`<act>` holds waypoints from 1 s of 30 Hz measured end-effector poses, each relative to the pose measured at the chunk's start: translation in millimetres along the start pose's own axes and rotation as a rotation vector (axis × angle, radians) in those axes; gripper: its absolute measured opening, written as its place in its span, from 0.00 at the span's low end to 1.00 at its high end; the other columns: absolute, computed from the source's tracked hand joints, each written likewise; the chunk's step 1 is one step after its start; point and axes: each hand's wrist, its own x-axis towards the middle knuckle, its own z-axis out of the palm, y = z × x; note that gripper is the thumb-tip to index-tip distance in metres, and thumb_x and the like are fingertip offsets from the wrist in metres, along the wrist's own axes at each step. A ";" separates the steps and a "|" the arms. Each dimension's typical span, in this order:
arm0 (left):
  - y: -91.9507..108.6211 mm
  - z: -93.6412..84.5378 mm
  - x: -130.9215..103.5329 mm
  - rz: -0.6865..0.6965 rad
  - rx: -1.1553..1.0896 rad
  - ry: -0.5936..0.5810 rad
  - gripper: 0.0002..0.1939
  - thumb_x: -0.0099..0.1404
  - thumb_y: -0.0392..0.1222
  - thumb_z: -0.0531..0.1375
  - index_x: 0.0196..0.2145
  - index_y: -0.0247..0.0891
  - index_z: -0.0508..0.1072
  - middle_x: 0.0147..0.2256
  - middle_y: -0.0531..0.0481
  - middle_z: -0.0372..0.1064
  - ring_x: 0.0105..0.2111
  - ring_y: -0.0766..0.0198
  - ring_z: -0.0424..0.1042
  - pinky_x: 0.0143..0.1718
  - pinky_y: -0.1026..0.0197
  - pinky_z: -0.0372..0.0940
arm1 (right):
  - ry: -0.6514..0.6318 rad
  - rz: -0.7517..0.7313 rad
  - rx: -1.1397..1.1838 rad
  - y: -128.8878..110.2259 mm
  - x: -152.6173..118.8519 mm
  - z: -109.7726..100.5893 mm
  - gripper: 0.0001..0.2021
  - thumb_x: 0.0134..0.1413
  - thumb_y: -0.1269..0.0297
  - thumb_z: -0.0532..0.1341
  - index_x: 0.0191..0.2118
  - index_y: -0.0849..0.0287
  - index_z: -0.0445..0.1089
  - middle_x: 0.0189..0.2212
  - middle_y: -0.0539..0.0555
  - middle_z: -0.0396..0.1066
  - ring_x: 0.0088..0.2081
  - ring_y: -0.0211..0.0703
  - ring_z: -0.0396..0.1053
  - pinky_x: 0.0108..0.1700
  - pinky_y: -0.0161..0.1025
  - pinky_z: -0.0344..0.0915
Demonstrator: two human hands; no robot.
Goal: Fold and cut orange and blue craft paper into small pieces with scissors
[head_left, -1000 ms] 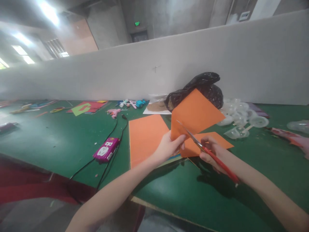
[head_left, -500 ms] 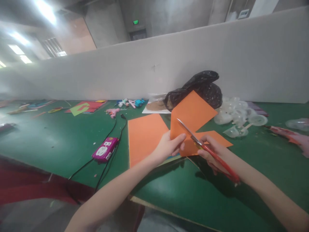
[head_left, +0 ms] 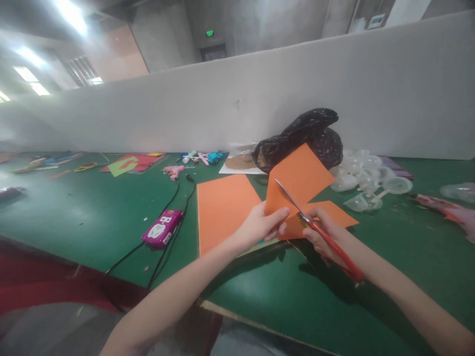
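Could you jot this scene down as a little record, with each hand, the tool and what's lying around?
Left hand: pinches the folded orange sheet
Right hand: grips the red-handled scissors
Scissor blades: one lies across the sheet's near face; the other is hard to see
Left of the hands: flat orange sheet, purple power strip, pink glue gun
Beyond the hands: black plastic bag
Right: clear plastic cups
Surface: green table

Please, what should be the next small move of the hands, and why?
I would perhaps gently close the scissors with the right hand: one blade lies across the raised orange sheet, the other seems hidden behind it, and the left hand pinches that sheet close to the blade.
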 end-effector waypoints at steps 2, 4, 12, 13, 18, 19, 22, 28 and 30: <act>-0.7 0.5 0.5 0.000 0.006 0.008 0.24 0.69 0.55 0.57 0.20 0.37 0.66 0.15 0.58 0.59 0.12 0.75 0.51 0.16 0.67 0.47 | 0.002 -0.003 0.009 -2.8 -0.1 1.7 0.23 0.59 0.37 0.57 0.40 0.50 0.50 0.21 0.38 0.53 0.12 0.30 0.50 0.12 0.31 0.44; -1.7 0.8 0.9 -0.001 0.009 0.011 0.24 0.69 0.54 0.57 0.20 0.37 0.66 0.14 0.59 0.57 0.12 0.75 0.51 0.17 0.67 0.47 | -0.002 0.005 0.006 -4.9 -0.4 2.1 0.22 0.60 0.38 0.56 0.40 0.50 0.50 0.20 0.38 0.54 0.12 0.30 0.50 0.11 0.31 0.44; 2.9 1.9 -1.6 -0.021 0.032 -0.011 0.26 0.70 0.55 0.55 0.19 0.36 0.66 0.15 0.58 0.58 0.13 0.76 0.52 0.17 0.67 0.48 | 0.037 0.017 0.030 -5.8 -2.4 1.8 0.26 0.54 0.37 0.61 0.41 0.51 0.50 0.24 0.38 0.55 0.13 0.28 0.50 0.13 0.31 0.54; 4.2 2.6 -2.4 -0.031 0.041 -0.024 0.26 0.70 0.56 0.54 0.20 0.36 0.66 0.14 0.58 0.58 0.12 0.75 0.51 0.17 0.67 0.48 | 0.036 0.003 0.050 -4.9 -2.5 2.4 0.26 0.54 0.37 0.61 0.41 0.51 0.50 0.24 0.38 0.55 0.14 0.28 0.49 0.13 0.31 0.54; 7.8 5.7 -5.2 -0.087 0.031 -0.087 0.26 0.72 0.57 0.50 0.21 0.37 0.65 0.12 0.59 0.57 0.12 0.75 0.51 0.17 0.68 0.50 | 0.038 -0.076 0.106 -4.4 -3.2 4.3 0.24 0.58 0.38 0.59 0.43 0.51 0.51 0.25 0.41 0.58 0.17 0.30 0.48 0.19 0.34 0.57; 8.0 5.8 -5.3 -0.097 0.017 -0.096 0.26 0.72 0.56 0.50 0.21 0.37 0.64 0.12 0.59 0.57 0.11 0.75 0.50 0.18 0.68 0.51 | 0.039 -0.072 0.111 -5.2 -3.3 4.0 0.23 0.58 0.38 0.59 0.42 0.51 0.52 0.26 0.41 0.59 0.17 0.29 0.48 0.20 0.35 0.58; 8.1 5.3 -4.8 -0.135 -0.014 -0.125 0.26 0.73 0.55 0.50 0.21 0.37 0.64 0.11 0.60 0.54 0.10 0.75 0.49 0.18 0.68 0.53 | 0.033 -0.033 0.129 -7.5 -2.9 1.8 0.23 0.58 0.40 0.60 0.41 0.51 0.52 0.25 0.41 0.60 0.16 0.28 0.46 0.21 0.35 0.61; 2.3 2.5 -1.4 -0.162 -0.074 -0.116 0.31 0.74 0.59 0.45 0.22 0.35 0.68 0.11 0.57 0.58 0.09 0.76 0.49 0.16 0.68 0.52 | 0.030 0.033 0.140 -11.1 -1.5 -1.1 0.24 0.52 0.44 0.66 0.40 0.50 0.53 0.20 0.37 0.55 0.13 0.31 0.51 0.13 0.31 0.50; -0.8 1.9 0.2 -0.179 -0.116 -0.116 0.35 0.74 0.62 0.41 0.23 0.34 0.69 0.11 0.55 0.59 0.08 0.74 0.50 0.14 0.67 0.49 | 0.038 0.045 0.151 -12.3 -1.7 -0.2 0.23 0.53 0.43 0.65 0.40 0.49 0.53 0.19 0.37 0.54 0.13 0.31 0.50 0.12 0.31 0.47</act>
